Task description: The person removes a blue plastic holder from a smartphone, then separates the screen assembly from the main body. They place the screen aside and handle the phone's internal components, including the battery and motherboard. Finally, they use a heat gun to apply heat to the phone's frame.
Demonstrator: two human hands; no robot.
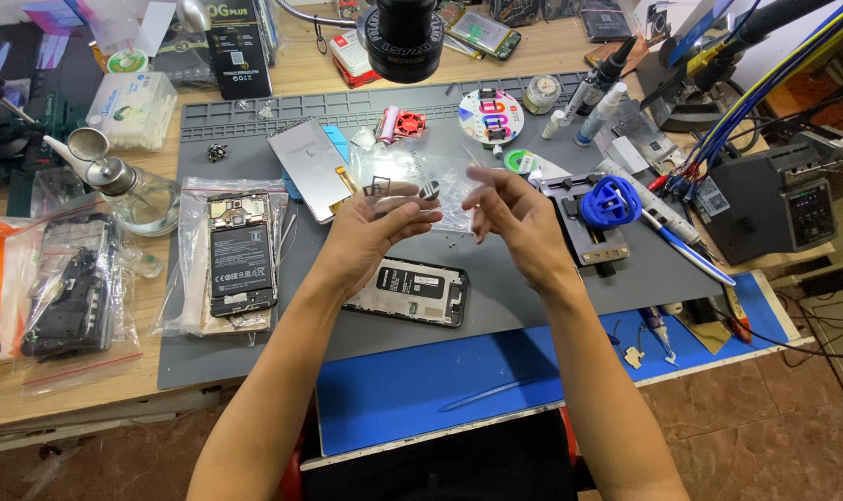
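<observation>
At the left edge of the wooden bench (32, 408) lies a clear bag holding a dark phone frame (69, 288), with a glass bottle (138, 190) behind it. On the grey work mat (254, 343), near its left edge, a second clear bag holds an opened phone with its battery (241, 260) showing. Further along, a detached screen (312, 169) lies tilted near the mat's back edge.

Over the middle of the mat the left hand (370, 232) is raised palm up, its thumb and fingertips pinching the left side of a small clear plastic bag (421, 186) with tiny dark parts inside. The right hand (514, 223) holds the bag's right side, thumb and forefinger pressed on it and the other fingers loosely curled. Below the hands, toward the mat's front edge, an opened black phone (412, 290) lies flat.

To the right, a blue suction tool (611, 201) sits on a metal holder (584, 232), and a dark soldering station (774, 204) stands at the bench's right edge.
</observation>
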